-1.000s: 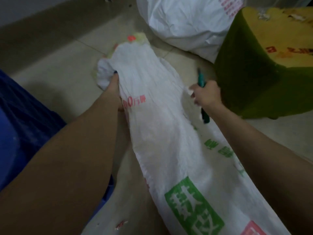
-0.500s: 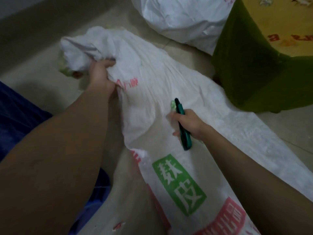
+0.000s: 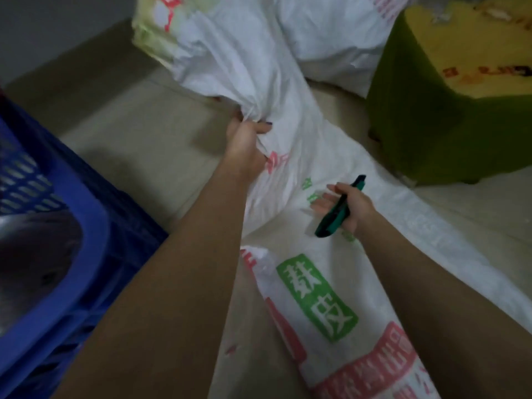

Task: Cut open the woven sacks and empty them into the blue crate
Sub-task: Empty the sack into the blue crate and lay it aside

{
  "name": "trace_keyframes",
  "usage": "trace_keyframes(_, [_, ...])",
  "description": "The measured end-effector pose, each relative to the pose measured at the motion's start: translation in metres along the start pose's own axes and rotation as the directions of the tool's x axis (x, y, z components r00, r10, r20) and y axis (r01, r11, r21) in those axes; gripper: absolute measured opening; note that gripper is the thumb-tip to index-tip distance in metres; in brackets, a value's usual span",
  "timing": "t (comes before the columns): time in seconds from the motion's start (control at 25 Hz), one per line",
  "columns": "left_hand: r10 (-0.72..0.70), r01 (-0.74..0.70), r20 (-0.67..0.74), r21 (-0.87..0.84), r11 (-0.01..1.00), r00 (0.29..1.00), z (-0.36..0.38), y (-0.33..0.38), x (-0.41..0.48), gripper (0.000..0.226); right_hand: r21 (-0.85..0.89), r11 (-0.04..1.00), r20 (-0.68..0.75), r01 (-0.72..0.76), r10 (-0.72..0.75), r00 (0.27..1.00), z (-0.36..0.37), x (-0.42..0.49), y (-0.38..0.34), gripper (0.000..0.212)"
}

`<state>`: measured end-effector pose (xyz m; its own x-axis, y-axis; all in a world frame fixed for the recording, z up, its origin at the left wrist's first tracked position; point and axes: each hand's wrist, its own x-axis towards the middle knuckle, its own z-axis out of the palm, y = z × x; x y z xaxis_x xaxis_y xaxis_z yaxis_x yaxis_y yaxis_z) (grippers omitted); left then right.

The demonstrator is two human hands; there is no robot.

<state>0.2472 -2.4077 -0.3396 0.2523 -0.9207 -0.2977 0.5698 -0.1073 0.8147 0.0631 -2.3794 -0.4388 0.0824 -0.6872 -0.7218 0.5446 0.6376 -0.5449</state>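
Observation:
A long white woven sack (image 3: 290, 156) with green and red print lies across the floor from the bottom right toward the top centre. My left hand (image 3: 244, 139) grips a bunched fold of it near its upper part, and the sack's far end hangs lifted above that hand. My right hand (image 3: 345, 205) holds a green-handled cutter (image 3: 336, 211) over the sack's middle, some fingers loosely spread. The blue crate (image 3: 72, 254) stands at the left, with something grey inside it.
A second full white sack (image 3: 331, 30) lies at the top centre. A green and yellow box-like object (image 3: 449, 110) stands at the right on the tiled floor. A grey wall runs along the top left.
My left hand has lifted the sack's far end higher and to the right. My right hand with the cutter has shifted right on the sack. The view has turned left, showing more of the crate.

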Motion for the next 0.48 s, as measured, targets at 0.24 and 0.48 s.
trace_keyframes(0.24, [0.048, -0.057, 0.06, 0.166, 0.984, 0.997, -0.017, -0.015, -0.068, 0.05, 0.098, 0.995, 0.042, -0.006, 0.002, 0.999, -0.017, -0.043, 0.02, 0.023])
trace_keyframes(0.48, [0.043, -0.085, 0.144, 0.302, 0.949, 0.989, -0.005, -0.019, -0.07, 0.043, 0.066, 0.982, 0.026, 0.177, -0.179, 0.984, 0.013, -0.086, -0.019, 0.024])
